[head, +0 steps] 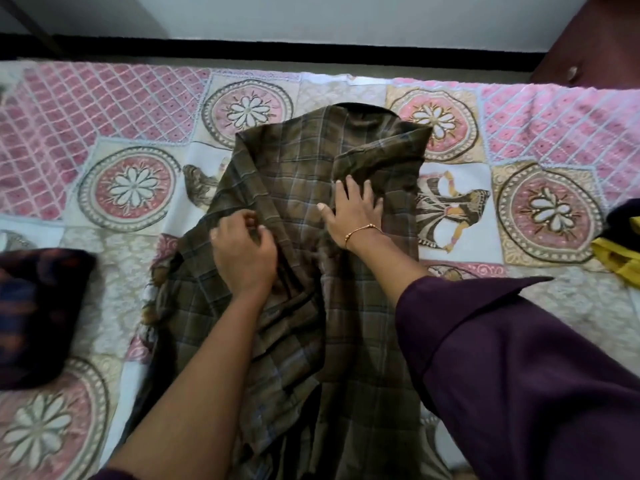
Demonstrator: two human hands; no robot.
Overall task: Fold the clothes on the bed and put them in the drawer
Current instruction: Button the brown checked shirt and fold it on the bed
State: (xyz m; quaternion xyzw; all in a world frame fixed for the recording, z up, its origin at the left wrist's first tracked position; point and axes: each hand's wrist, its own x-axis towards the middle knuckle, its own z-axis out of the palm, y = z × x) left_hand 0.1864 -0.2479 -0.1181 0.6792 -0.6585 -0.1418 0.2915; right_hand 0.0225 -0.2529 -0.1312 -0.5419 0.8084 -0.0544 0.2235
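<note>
A brown checked shirt lies lengthwise on the bed, its collar toward the far edge and its lower part running under my arms. My left hand pinches a fold of the shirt's left side between thumb and curled fingers. My right hand lies flat on the cloth with fingers spread, just below the shirt's folded-over right sleeve. The shirt's left half is bunched and creased; its right half lies smoother.
A dark blue and brown patterned garment sits at the bed's left edge. A yellow cloth with a dark piece above it lies at the right edge. Dark wooden furniture stands at the far right, beyond the bed.
</note>
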